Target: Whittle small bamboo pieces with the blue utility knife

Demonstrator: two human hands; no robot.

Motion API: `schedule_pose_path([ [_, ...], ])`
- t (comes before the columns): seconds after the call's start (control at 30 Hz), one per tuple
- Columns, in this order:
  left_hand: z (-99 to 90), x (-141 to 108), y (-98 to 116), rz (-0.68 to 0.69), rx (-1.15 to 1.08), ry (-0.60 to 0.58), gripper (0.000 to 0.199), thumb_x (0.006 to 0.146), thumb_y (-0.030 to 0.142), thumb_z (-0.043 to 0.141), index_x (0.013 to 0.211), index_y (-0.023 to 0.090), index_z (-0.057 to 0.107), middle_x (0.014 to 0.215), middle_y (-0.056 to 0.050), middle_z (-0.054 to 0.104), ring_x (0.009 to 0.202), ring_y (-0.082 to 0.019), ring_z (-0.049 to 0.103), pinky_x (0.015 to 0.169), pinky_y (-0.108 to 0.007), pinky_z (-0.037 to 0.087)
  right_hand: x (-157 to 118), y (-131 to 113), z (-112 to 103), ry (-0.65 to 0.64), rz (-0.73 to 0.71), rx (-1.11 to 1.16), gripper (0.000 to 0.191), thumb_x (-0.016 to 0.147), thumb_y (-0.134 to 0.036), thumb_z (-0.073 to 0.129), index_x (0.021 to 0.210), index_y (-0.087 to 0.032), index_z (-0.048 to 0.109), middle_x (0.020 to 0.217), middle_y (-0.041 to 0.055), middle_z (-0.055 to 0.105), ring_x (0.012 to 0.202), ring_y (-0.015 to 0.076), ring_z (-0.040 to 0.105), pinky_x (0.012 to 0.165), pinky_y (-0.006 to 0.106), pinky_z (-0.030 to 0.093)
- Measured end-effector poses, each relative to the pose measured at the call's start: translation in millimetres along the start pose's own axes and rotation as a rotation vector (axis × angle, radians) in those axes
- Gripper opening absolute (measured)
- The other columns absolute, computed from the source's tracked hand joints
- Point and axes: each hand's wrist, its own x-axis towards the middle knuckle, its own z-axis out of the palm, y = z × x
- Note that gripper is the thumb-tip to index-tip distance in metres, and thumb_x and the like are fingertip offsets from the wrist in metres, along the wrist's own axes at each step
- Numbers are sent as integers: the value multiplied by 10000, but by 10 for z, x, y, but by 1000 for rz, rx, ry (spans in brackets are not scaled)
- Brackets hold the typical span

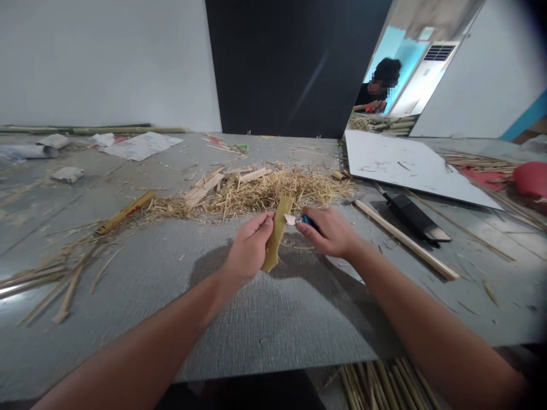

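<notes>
My left hand [250, 245] is closed on a flat, yellowish-green bamboo piece [278, 234], which stands tilted, its upper end leaning right. The lower end of the piece is jagged. In my right hand [330, 230] is a knife [306, 221] with a blue handle, my fingers wrapped round it. The short blade points left and lies at the right edge of the bamboo; whether it cuts in, I cannot tell. A heap of straw-coloured shavings [256, 196] lies just beyond both hands.
Left on the grey tabletop [226, 330] lies a yellow-handled tool [128, 212] near loose bamboo strips [72, 290]. A pale stick [405, 242], a black cleaver-like blade [416, 216] and a white board [410, 168] lie right. Bamboo sticks [384, 384] are below the edge. Another person [380, 85] sits behind the partition.
</notes>
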Motion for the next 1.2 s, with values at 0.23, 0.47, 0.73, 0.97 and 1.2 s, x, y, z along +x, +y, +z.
schedule_pose_path([
  [0.23,-75,27,20,45,193,-94,321,914,465,490,1005,199,645,803,-17,581,687,-126,493,610,-239,390,-3,166,-62,82,66,16,457,961,-576,306,805,-191,497,638,19,501,577,162,438,564,304,224],
  [0.47,-129,59,84,64,206,-135,308,899,444,511,987,199,675,815,-37,622,679,-139,511,616,-250,406,32,278,-29,161,178,41,468,948,-614,310,721,-220,420,607,2,461,546,152,405,544,304,201],
  [0.73,-61,26,18,5,-14,-128,271,903,467,530,983,209,540,669,20,526,467,-100,481,402,-201,382,-3,559,-80,451,487,-31,448,958,-602,286,685,-251,346,599,17,453,574,186,415,544,313,217],
  [0.97,-114,132,94,-50,-224,8,248,887,397,568,982,208,438,749,2,621,514,-134,625,475,-271,537,42,57,71,283,271,87,397,946,-574,361,836,-212,479,659,15,513,589,171,444,559,297,259],
  [1.2,-96,108,150,-46,-259,67,222,869,312,592,980,200,437,818,-11,644,550,-132,661,554,-308,581,-5,-131,134,316,88,204,210,885,-419,562,889,-210,540,713,-1,566,622,140,494,605,274,357],
])
